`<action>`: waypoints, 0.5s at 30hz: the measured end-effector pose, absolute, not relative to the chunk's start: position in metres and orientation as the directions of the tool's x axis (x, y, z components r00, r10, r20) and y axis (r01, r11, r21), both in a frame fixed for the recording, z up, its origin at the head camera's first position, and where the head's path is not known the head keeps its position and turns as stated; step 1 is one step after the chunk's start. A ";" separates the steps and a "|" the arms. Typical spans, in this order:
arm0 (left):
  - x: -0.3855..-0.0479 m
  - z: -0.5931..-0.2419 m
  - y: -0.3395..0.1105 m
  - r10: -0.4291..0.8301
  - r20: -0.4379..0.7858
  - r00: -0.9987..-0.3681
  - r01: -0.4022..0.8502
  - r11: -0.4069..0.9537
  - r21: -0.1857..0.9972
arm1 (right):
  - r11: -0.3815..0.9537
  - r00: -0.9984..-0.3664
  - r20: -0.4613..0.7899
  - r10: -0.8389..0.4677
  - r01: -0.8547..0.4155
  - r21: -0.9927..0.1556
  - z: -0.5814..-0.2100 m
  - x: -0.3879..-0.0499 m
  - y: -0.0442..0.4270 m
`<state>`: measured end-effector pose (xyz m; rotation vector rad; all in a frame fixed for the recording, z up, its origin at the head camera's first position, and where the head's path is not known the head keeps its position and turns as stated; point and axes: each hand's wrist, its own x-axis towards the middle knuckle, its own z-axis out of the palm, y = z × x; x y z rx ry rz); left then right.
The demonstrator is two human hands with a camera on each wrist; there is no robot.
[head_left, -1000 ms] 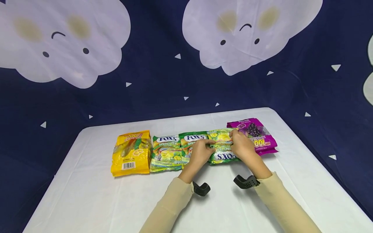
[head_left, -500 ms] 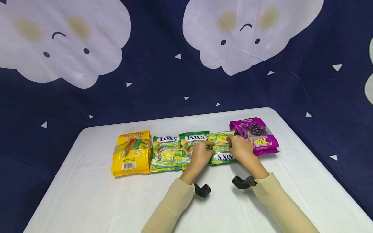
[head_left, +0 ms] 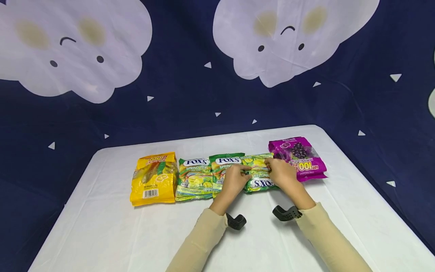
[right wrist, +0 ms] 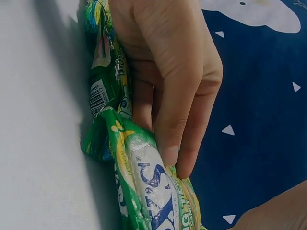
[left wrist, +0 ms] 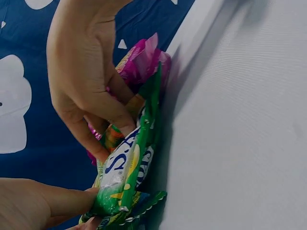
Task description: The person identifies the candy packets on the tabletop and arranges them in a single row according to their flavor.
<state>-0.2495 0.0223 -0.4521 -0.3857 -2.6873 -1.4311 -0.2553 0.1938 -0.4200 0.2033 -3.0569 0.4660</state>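
Note:
Between my two hands lies a green-and-yellow Fox's Spring Tea candy bag (head_left: pixel 261 184), its lettering upside down in the head view. My left hand (head_left: pixel 232 180) pinches its left side, thumb and fingers curled on the wrapper. At its right side my right hand (head_left: pixel 283 174) pinches it and partly hides it. In the left wrist view the right hand (left wrist: pixel 86 72) reaches in from above. The left hand (right wrist: pixel 172 62) fills the top of the right wrist view, with its fingertips on the bag. A second Fox's bag (head_left: pixel 217 177) sits partly under my left hand.
Another upright-lettered Fox's bag (head_left: pixel 193 179) adjoins these on the left, beside a yellow candy bag (head_left: pixel 154 183). A purple grape candy bag (head_left: pixel 307 160) lies at the right, close to my right hand. All rest on a white-covered table (head_left: pixel 142 241) before a dark blue cloud-print cloth (head_left: pixel 183 75).
My right hand has drawn slightly left and nearer, and the top edge of the upside-down candy bag has come down with it. The purple bag sits slightly farther right. My left hand has barely moved.

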 end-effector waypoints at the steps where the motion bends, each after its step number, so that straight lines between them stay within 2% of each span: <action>1: -0.250 -0.452 0.022 0.187 0.177 -0.966 0.251 0.527 0.812 | 0.946 -0.990 0.061 -0.123 -0.136 -0.294 -0.421 -0.256 0.194; 9: -0.248 -0.456 0.021 0.169 0.150 -0.974 0.217 0.506 0.835 | 0.951 -0.990 0.063 -0.128 -0.141 -0.277 -0.428 -0.254 0.195; 15: -0.250 -0.456 0.020 0.169 0.176 -0.970 0.239 0.509 0.827 | 0.955 -0.989 0.058 -0.137 -0.147 -0.259 -0.426 -0.255 0.194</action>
